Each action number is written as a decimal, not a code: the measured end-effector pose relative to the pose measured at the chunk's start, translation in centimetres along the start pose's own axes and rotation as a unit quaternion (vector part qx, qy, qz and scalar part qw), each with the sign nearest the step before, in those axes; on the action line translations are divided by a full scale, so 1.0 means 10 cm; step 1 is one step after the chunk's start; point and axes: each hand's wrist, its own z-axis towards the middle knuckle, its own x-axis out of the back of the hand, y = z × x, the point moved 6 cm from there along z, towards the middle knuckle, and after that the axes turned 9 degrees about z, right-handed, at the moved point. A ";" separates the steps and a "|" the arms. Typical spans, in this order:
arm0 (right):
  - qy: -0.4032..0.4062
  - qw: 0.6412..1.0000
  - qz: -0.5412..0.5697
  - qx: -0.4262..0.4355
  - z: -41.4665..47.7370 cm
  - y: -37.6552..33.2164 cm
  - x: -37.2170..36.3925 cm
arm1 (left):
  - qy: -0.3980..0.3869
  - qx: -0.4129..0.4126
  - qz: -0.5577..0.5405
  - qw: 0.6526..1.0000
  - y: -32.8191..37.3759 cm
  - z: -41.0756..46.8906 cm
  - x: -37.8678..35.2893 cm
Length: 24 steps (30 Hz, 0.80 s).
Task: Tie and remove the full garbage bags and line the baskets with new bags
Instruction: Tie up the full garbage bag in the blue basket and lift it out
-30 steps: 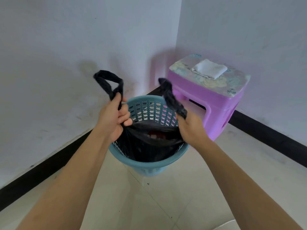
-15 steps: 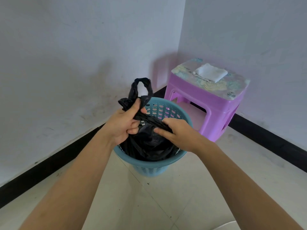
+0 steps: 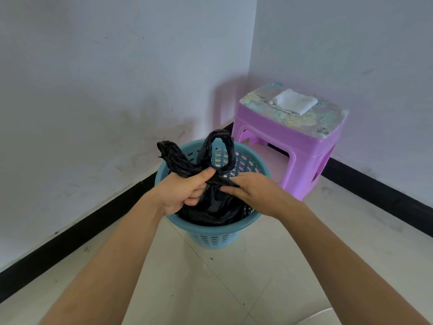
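Black plastic was what I watched most closely from my station: the garbage bag (image 3: 210,207) sat down inside the blue basket (image 3: 212,231) on the tiled floor, in the corner just beside a purple stool (image 3: 293,146) that carried a folded white cloth (image 3: 293,104). The bag's two handle loops (image 3: 220,148) stood up above the rim and crossed each other, which I judged to be the start of a knot. Holding them high and together gathers the mouth shut before anything is lifted out. The left hand (image 3: 185,191) gripped the crossing point, its fingers curled round the twisted plastic and the thumb pressed on top, so the loops could not slip apart. The right hand (image 3: 250,191) lay over the bag's neck with its fingertips (image 3: 228,189) on the black plastic just beside the left thumb, seemingly feeling for the strand to pull through. Its fingers looked close to straight and the thumb was hidden beneath, so I could not tell whether it pinched the plastic or only touched it. The knot looked unfinished, and no fresh liner was in sight.
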 end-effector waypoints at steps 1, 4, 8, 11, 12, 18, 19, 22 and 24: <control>-0.002 0.998 0.053 -0.028 -0.02 0.05 0.04 | 0.001 0.000 -0.009 1.000 0.00 0.00 -0.01; 0.006 0.970 0.210 -0.120 -0.08 0.16 0.11 | -0.017 -0.016 -0.020 1.000 0.06 -0.01 -0.03; 0.148 0.908 0.373 -0.119 -0.06 0.04 0.33 | -0.048 -0.030 0.013 0.998 0.10 -0.03 -0.07; 0.183 0.881 0.428 -0.089 0.02 -0.16 0.50 | -0.043 -0.020 0.042 0.998 0.07 0.00 -0.10; 0.195 0.876 0.438 -0.061 0.04 -0.22 0.55 | -0.036 -0.024 0.044 0.998 0.07 0.01 -0.11; 0.231 0.862 0.446 -0.074 0.00 -0.15 0.60 | 0.069 -0.027 -0.135 0.988 -0.01 0.01 0.17; 0.187 0.877 0.430 -0.102 0.00 -0.12 0.51 | 0.087 -0.032 -0.164 0.982 -0.03 0.01 0.23; 0.060 0.919 0.354 -0.162 -0.03 -0.05 0.20 | 0.119 -0.052 -0.237 0.963 -0.05 0.00 0.37; -0.007 0.928 0.326 -0.180 -0.04 -0.04 0.02 | 0.116 -0.054 -0.253 0.959 -0.05 -0.01 0.38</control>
